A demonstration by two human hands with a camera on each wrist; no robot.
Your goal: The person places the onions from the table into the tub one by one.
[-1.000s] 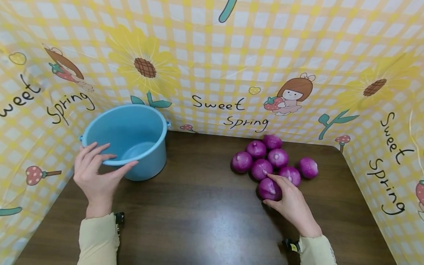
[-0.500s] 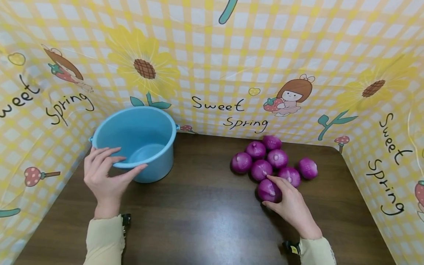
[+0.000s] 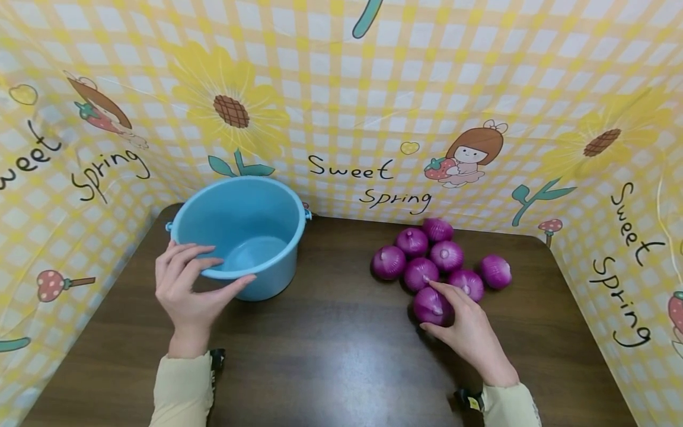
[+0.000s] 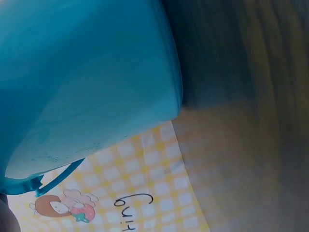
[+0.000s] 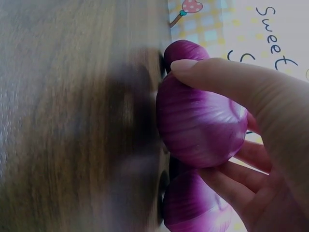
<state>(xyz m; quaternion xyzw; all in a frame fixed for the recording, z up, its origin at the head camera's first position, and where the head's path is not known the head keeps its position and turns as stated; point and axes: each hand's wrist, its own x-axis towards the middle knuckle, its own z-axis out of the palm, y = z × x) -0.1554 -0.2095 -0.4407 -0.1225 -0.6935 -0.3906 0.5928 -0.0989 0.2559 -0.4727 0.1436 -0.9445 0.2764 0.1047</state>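
Note:
A light blue bucket (image 3: 267, 284) stands on the table at the left, its inside bare. My left hand (image 3: 192, 290) grips its near rim, fingers over the inside and thumb outside. In the left wrist view the bucket wall (image 4: 96, 77) fills much of the picture, with little of the hand showing. At the right, my right hand (image 3: 472, 332) holds the nearest red onion (image 3: 431, 306) between thumb and fingers. The right wrist view shows that onion (image 5: 200, 123) with the thumb on one side and fingers on the other. Several more red onions (image 3: 447, 255) cluster just behind it.
One onion (image 3: 496, 271) lies slightly apart at the right of the cluster. A brown wooden table (image 3: 331, 344) lies under everything. Yellow checked cloth (image 3: 341, 107) with printed flowers and letters walls in the back and both sides.
My left hand and the bucket have moved right along the table, towards the onions. The right hand stays on the same onion, almost unmoved.

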